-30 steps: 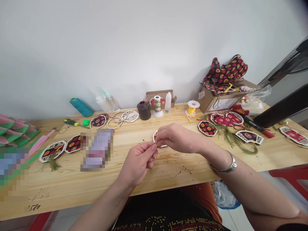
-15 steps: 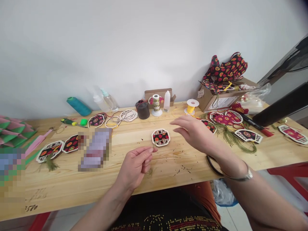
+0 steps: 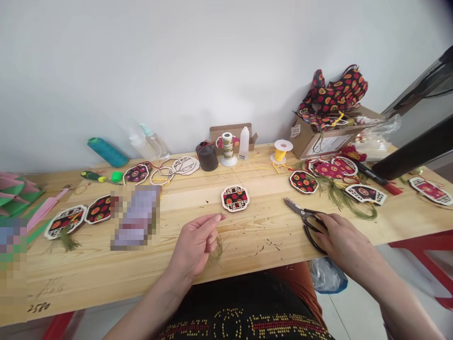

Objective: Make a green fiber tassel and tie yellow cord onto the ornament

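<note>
My left hand (image 3: 198, 236) is closed in a pinch above the table's front half. Thin olive-green threads (image 3: 218, 250) hang below its fingers. Just beyond the fingertips lies an eight-sided ornament (image 3: 235, 198), with a pale cut-out frame over black fabric patterned in red and orange. To the right, my right hand (image 3: 339, 236) has its fingers around the black handles of a pair of scissors (image 3: 302, 212). The scissors rest on the wood with their blades partly apart, pointing left and away from me. The palm hides part of the handles.
Along the wall stand a teal thread cone (image 3: 108, 152), a black spool (image 3: 207, 156), a white bottle (image 3: 244, 143) and a yellow cord spool (image 3: 281, 152). A cardboard box (image 3: 327, 137) holds patterned fabric. Tasselled ornaments (image 3: 364, 193) lie at right, a blurred-out patch (image 3: 138, 217) at left.
My right hand has come down and to the right from above the table onto the scissors. My left hand keeps its pinch near the ornament. The view has shifted slightly.
</note>
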Tool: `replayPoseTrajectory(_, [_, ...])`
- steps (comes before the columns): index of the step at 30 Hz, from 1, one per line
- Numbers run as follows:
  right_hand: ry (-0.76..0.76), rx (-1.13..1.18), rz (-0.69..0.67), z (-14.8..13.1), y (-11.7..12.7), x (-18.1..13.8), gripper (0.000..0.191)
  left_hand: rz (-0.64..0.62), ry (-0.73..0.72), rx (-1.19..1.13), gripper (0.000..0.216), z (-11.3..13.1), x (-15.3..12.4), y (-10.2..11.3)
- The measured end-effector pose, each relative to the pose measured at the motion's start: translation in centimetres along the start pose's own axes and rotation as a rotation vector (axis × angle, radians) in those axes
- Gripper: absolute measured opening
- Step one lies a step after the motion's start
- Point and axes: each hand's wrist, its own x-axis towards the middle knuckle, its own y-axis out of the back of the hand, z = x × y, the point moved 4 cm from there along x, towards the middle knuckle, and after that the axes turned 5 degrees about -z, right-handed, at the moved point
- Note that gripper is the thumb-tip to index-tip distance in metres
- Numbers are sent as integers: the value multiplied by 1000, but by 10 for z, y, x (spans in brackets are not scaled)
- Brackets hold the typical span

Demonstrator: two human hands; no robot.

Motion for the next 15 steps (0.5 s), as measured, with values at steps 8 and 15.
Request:
replayPoseTrajectory(8, [-4, 155, -11, 2, 14, 1, 34, 11, -23, 15, 22, -1, -2, 0])
replayPoseTrajectory(15, [277, 872, -267, -66, 39, 0, 31, -12, -37, 56, 23, -1, -3, -6])
